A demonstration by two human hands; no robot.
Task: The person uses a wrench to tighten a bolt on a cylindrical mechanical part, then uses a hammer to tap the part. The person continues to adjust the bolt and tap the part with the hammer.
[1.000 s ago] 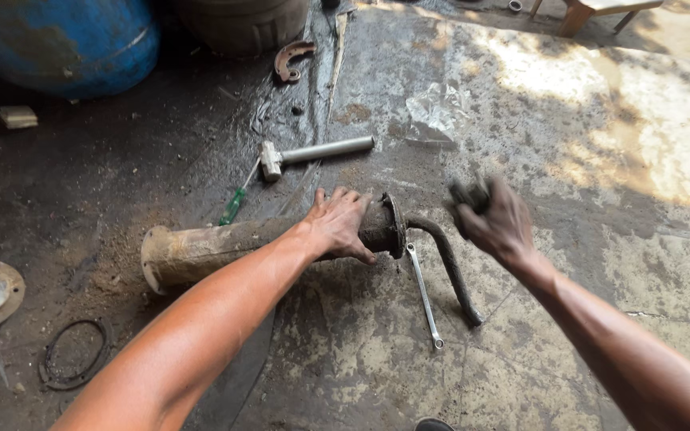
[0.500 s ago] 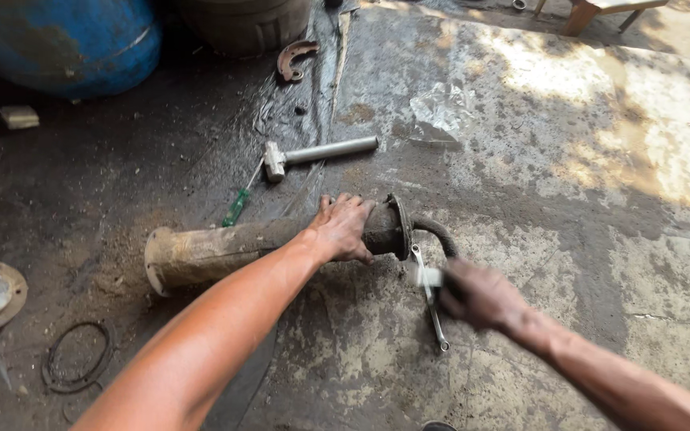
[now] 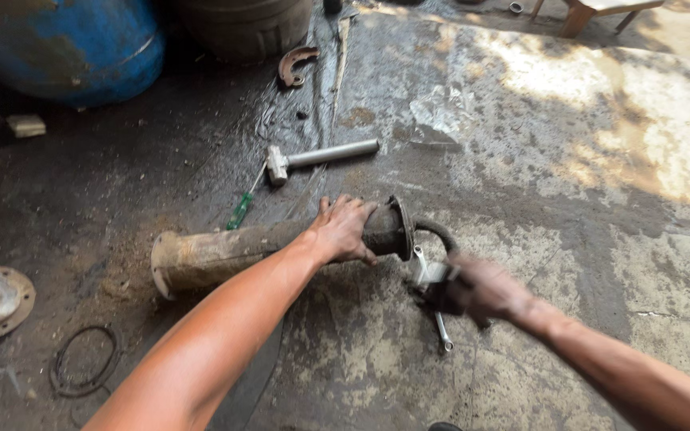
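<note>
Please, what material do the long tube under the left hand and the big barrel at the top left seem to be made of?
The long tube looks like iron or steel: dull brown with rust and caked dirt, with a dark flange at its end beside the left hand. The barrel has a smooth, glossy blue skin, which suggests plastic, though painted metal is possible.

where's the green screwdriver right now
In the head view the green screwdriver lies on the floor left of centre, just beyond the rusty pipe and beside the head of the grey hammer, up-left of the left hand.
</note>
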